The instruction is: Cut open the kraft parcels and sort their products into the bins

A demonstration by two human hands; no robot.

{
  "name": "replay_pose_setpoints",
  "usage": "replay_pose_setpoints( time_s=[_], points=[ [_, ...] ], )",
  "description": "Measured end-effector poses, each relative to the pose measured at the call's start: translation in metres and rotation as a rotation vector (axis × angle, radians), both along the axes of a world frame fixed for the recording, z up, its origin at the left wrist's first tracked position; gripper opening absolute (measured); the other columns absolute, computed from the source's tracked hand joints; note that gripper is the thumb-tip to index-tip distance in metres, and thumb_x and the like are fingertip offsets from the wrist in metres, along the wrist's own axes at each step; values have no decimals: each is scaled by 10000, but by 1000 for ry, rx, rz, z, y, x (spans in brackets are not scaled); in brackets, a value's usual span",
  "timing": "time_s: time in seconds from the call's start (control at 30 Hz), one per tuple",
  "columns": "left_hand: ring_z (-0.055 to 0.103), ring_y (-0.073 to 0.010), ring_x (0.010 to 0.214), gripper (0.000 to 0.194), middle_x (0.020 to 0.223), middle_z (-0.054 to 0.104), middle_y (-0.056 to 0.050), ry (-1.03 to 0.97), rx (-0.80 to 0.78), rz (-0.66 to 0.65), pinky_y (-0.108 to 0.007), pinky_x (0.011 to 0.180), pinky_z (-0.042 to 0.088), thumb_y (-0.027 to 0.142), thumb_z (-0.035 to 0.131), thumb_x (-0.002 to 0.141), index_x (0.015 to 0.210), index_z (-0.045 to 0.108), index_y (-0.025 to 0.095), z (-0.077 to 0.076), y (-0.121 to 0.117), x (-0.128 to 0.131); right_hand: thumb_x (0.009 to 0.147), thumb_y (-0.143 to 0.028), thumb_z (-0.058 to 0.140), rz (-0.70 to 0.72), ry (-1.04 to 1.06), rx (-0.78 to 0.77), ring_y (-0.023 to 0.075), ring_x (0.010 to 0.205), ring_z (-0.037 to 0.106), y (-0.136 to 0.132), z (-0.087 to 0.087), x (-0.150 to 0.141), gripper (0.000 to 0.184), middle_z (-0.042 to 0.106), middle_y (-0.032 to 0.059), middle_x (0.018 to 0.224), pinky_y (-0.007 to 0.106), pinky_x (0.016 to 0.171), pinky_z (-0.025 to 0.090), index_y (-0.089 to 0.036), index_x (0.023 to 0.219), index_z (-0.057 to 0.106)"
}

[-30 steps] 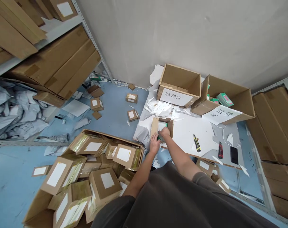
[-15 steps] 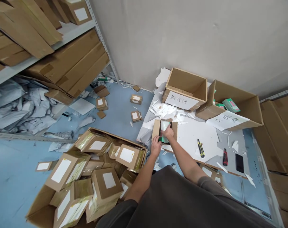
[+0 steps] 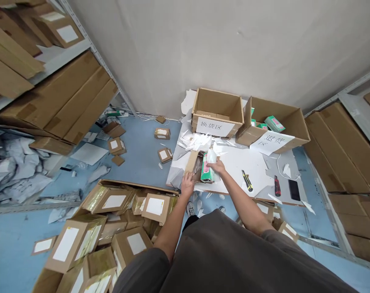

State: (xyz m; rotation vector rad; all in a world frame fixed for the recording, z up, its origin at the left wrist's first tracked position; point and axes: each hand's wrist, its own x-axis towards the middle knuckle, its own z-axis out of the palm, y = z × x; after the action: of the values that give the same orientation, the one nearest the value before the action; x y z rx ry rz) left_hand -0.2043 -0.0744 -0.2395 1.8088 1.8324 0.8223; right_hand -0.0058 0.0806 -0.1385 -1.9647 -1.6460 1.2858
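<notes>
A small opened cardboard box [image 3: 191, 162] sits at the left front of the white-covered table. My left hand [image 3: 187, 184] grips its near left edge, fingers curled over the flap. Partly out of the box, on its right side, is a green and pink carton [image 3: 206, 174] with whitish wrapping against it. My right hand [image 3: 216, 166] closes round the carton and wrapping from the right. White paper scraps [image 3: 198, 141] lie just behind the box.
Behind stand two labelled cardboard bins, one bare inside [image 3: 218, 103] and one [image 3: 290, 112] holding green cartons. A yellow box cutter [image 3: 247, 180], a red box cutter [image 3: 277, 186] and a phone [image 3: 294, 190] lie right. A large box [image 3: 132, 184] of parcels stands left; shelves flank both sides.
The green carton has come up out of the small box in my right hand. My left hand has shifted to the box's left edge. The whole view has swung right.
</notes>
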Motion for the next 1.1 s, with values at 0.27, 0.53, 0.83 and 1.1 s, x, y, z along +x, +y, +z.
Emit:
replay_pose_setpoints(
  time_s=[0.27,0.53,0.83,1.1],
  points=[
    [535,-368,1406,555,1427,641,-133,73,-78,-123,-533,1187,458,249,834,753,1297,723,255,30,21,-14,613,-296,826,-229,385,-109,250,859,744,0,34,39,518,795,58,992,303,701,597,-162,1104,724],
    [424,-359,1537,769,1632,487,-141,21,215,-329,-527,1304,338,212,707,849,1585,485,218,110,63,81,682,-264,832,-265,686,-211,245,760,744,-4,69,94,390,806,80,889,301,651,606,-147,1042,737],
    [423,-364,1552,584,1552,576,-138,38,252,-416,-583,1308,324,210,695,842,1422,630,222,126,95,147,870,-556,758,-261,772,-234,208,721,716,7,51,137,412,785,61,828,283,655,591,-160,985,754],
    [652,-308,1309,701,1384,683,-143,-202,128,-221,-437,1159,510,311,857,733,1372,594,194,86,116,164,915,-594,667,-176,520,-142,234,751,709,22,-11,139,441,740,47,733,314,714,585,-160,925,747]
  ],
)
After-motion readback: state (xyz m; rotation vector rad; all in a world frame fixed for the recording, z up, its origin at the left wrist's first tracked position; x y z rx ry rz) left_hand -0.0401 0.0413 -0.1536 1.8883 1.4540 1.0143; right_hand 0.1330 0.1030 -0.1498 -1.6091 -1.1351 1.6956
